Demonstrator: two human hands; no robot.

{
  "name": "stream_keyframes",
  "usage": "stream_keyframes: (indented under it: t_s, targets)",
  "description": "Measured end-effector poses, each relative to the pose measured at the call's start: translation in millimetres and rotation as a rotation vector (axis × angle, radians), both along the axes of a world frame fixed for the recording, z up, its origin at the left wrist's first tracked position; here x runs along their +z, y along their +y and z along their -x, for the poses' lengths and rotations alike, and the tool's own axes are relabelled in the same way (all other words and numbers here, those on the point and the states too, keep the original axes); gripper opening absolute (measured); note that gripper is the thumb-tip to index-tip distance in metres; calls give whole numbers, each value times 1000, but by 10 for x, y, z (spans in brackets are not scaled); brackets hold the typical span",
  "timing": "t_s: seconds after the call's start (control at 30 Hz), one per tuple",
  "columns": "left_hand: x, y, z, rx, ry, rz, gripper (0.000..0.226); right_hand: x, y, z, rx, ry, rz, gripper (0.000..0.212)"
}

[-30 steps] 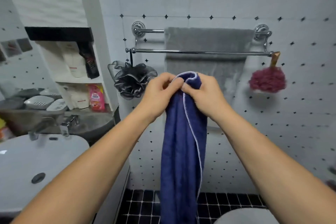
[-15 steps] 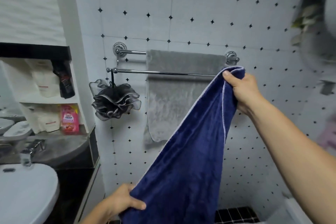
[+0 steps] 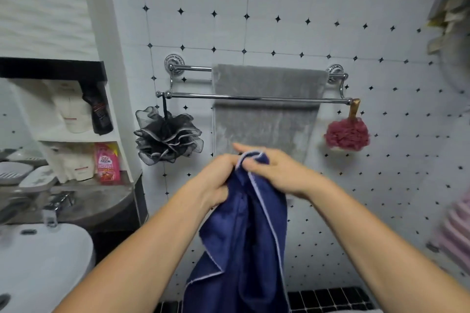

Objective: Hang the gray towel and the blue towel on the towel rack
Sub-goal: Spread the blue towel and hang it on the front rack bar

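The gray towel [image 3: 267, 119] hangs over the back bar of the chrome towel rack [image 3: 193, 95] on the tiled wall. The rack's front bar runs bare across it. Below the rack, the blue towel [image 3: 244, 236] with a pale trim hangs down in folds from both my hands. My left hand [image 3: 216, 180] and my right hand [image 3: 274, 173] meet at its top edge, each gripping the cloth, a little in front of the gray towel's lower part.
A black mesh sponge [image 3: 166, 136] hangs from the rack's left end and a dark red one [image 3: 347, 133] from its right end. To the left are shelves with bottles [image 3: 76, 109], a counter, a tap and a white basin [image 3: 38, 262]. Pink cloth [image 3: 457, 234] shows at far right.
Half a second ago the blue towel was spread wide, right hand high by the rack, left hand low. Now both hands have come together at its top edge below the rack.
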State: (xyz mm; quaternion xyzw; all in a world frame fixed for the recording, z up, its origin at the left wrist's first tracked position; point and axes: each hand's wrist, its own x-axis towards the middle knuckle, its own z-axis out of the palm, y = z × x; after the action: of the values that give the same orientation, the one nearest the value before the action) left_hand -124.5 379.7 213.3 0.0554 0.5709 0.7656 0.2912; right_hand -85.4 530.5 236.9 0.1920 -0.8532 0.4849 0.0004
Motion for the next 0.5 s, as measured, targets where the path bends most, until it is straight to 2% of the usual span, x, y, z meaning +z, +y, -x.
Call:
stream_keyframes:
  t_s: [0.1, 0.2, 0.27, 0.3, 0.37, 0.4, 0.43, 0.5]
  targets:
    - [57, -34, -30, -95, 60, -111, 24, -83, -21, 1, 22, 4, 19, 29]
    - [-147, -212, -17, -162, 82, -226, 36, -130, 51, 23, -40, 54, 43, 23]
    - [-359, -305, -53, -220, 116, -167, 47, -179, 79, 65, -173, 118, 91, 18]
    - [-464, -347, -84, -232, 141, -64, 50, -196, 105, 96, -245, 140, 135, 17]
    - [-645, -457, -154, -173, 166, 148, 53, -214, 189, 152, -356, 123, 280, 20]
    - [-728, -524, -162, -118, 155, 185, 54, -219, 244, 176, -399, 105, 348, 21]
    - [-787, -588, -153, -55, 139, 162, 53, -231, 299, 199, -437, 94, 394, 22]
    - [-824, -625, -126, 72, 93, -6, 45, -300, 371, 237, -495, 73, 401, 20]
